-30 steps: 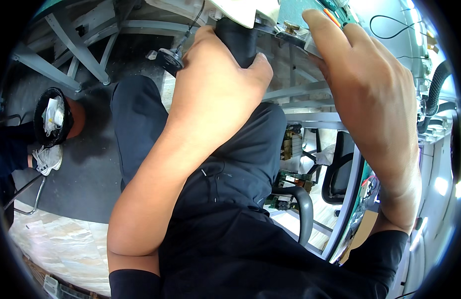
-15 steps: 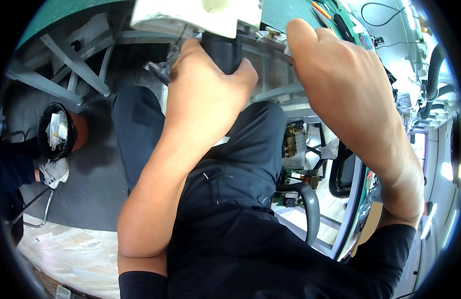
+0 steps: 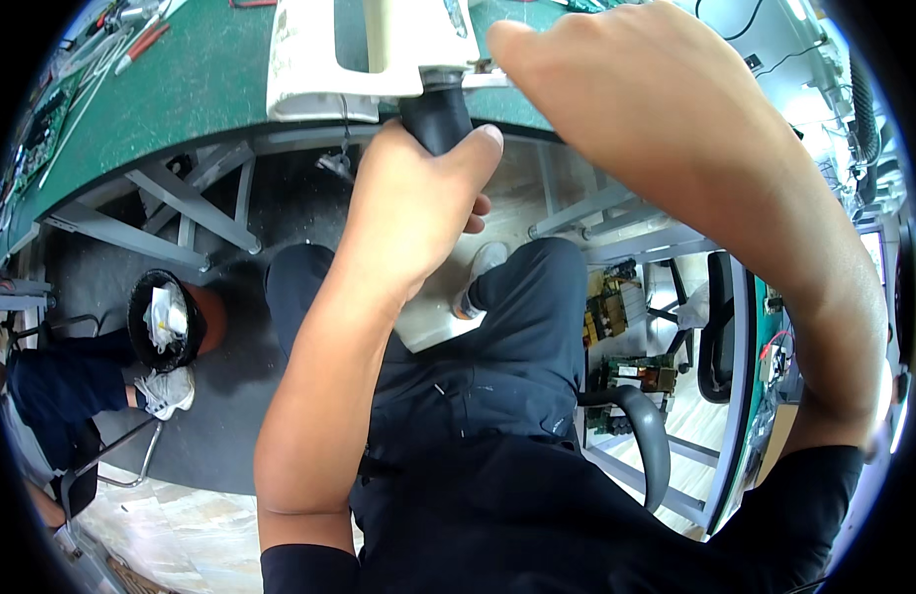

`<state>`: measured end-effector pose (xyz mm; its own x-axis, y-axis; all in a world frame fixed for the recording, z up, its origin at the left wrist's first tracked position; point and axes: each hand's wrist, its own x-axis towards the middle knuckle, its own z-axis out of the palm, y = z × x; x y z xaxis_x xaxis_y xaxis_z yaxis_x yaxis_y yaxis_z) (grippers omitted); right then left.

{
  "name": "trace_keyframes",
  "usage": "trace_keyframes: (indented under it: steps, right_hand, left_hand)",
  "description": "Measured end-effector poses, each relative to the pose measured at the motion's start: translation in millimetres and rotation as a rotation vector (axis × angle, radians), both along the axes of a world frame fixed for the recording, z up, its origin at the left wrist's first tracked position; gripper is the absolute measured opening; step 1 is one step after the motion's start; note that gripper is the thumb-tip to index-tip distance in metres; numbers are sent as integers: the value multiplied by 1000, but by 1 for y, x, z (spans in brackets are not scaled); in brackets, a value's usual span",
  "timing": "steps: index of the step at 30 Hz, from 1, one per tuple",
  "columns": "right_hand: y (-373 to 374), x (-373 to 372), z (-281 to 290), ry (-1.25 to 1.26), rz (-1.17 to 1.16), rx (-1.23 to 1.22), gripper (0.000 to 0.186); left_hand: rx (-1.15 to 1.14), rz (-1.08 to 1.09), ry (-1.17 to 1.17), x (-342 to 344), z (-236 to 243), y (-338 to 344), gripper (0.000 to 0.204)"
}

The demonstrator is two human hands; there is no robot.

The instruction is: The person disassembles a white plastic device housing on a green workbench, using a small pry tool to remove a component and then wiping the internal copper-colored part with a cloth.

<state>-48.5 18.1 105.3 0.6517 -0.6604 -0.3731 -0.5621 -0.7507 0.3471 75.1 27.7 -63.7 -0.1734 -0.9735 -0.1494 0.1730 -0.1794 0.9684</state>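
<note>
A white plastic housing (image 3: 304,74) with a long opening sits at the table's front edge. From its underside sticks a black cylindrical part (image 3: 440,119). My left hand (image 3: 408,188) is wrapped round this part, thumb along its right side. A dark cord with a small clip-like end (image 3: 336,163) hangs below the housing. My right hand (image 3: 616,84) is closed just right of the housing, beside a small metal piece (image 3: 485,77). Its fingers curl away from view, so what they hold is hidden.
The green-topped table (image 3: 191,79) carries pliers-like tools with red handles (image 3: 146,42) and a circuit board (image 3: 52,124) at left. A lined bin (image 3: 195,322) stands on the floor beside another person's shoe (image 3: 168,393). A chair armrest (image 3: 646,445) and circuit boards (image 3: 631,381) are at right.
My view has shifted, so more of the table and housing shows. My left hand keeps its grip on the black cylinder. My right hand has moved left, closer to the housing.
</note>
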Motion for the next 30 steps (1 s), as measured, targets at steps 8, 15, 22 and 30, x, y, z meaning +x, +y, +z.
trace_keyframes:
  steps: [8,15,22,30]
  right_hand:
    - [-6,33,28,341,-37,48,19]
    - [-10,2,-14,49,14,46,20]
    - [-14,-16,-36,77,61,-162,23]
    - [-1,-30,-53,28,-136,-214,17]
  left_hand:
    - [-32,93,-129,-12,-8,-16,31]
    - [-86,95,-334,-13,-19,-17,42]
    - [-129,98,-565,-14,-12,-15,54]
    - [-254,80,-678,-14,-15,-13,60]
